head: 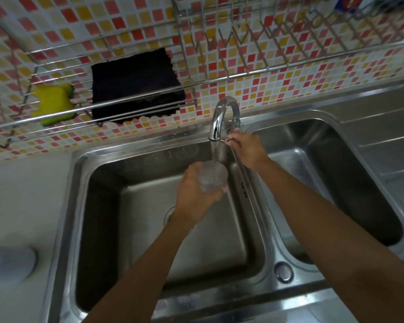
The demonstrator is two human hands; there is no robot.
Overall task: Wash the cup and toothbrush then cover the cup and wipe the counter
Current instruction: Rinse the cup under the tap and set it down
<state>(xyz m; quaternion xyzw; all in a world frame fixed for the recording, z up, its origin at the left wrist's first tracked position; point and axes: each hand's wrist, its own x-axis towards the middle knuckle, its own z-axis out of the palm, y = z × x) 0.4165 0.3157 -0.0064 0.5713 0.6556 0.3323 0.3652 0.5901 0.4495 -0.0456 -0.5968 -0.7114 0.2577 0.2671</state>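
Fingers of the left hand [193, 191] wrap round the clear cup [214, 177], holding it under the tap [223, 110], water running, over the sink's [64, 206] left basin. Right hand [246, 149] pinches the lever [234, 127] by the spout, near the back edge of the counter [21, 194].

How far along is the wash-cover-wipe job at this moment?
Done: nothing visibly finished. In hand: left hand holds the cup under the running tap; right hand is at the tap's base. Left: toothbrush, not visible; covering the cup; wiping, with the dark cloth on the rack.
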